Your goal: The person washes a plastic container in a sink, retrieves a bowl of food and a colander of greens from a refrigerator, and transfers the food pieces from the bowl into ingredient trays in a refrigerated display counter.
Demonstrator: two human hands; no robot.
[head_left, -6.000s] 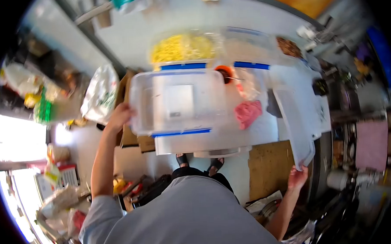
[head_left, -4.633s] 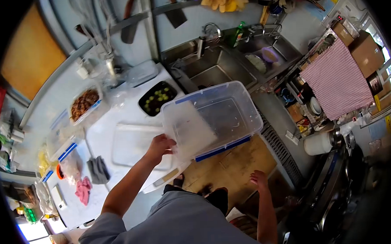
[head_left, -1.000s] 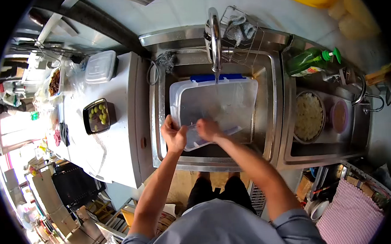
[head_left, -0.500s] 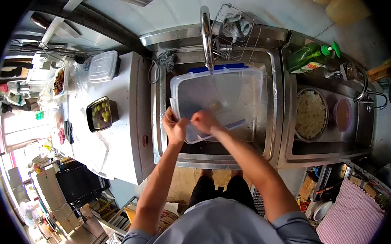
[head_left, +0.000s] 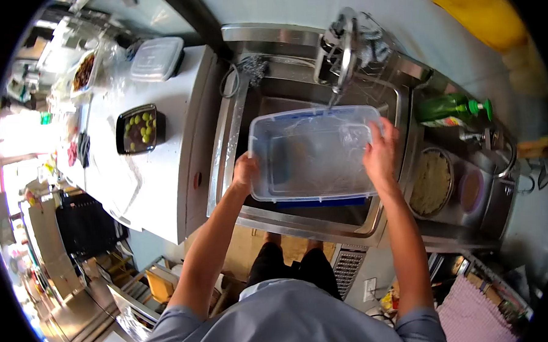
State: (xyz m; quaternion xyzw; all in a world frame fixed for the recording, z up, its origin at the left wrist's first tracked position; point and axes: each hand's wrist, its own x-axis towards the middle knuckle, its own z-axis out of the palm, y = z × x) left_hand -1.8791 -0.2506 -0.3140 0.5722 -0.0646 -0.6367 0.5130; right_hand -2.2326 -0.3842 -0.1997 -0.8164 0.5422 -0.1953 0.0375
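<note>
A clear plastic storage bin (head_left: 313, 157) is held over the sink basin (head_left: 283, 91), with blue strips along its far and near sides. My left hand (head_left: 245, 171) is closed on the bin's left end. At the opposite end, my right hand (head_left: 381, 151) grips the right rim, fingers over the edge. Directly beyond the bin's far side is the faucet (head_left: 347, 55), its spout tip close to the far rim. Wet-looking patches show on the bin's floor. Whether water is flowing is hard to make out.
Left of the sink, a white counter (head_left: 158, 188) holds a dark container of green fruit (head_left: 141, 129) and a lidded plastic box (head_left: 157, 58). On the right are a green soap bottle (head_left: 445, 110), a large round bowl (head_left: 432, 182) and a smaller purple-rimmed bowl (head_left: 470, 191).
My right hand has moved from the bin's near-left area to its right rim. The bin has turned, with a blue strip now along its near side. The whole view has shifted and tilted.
</note>
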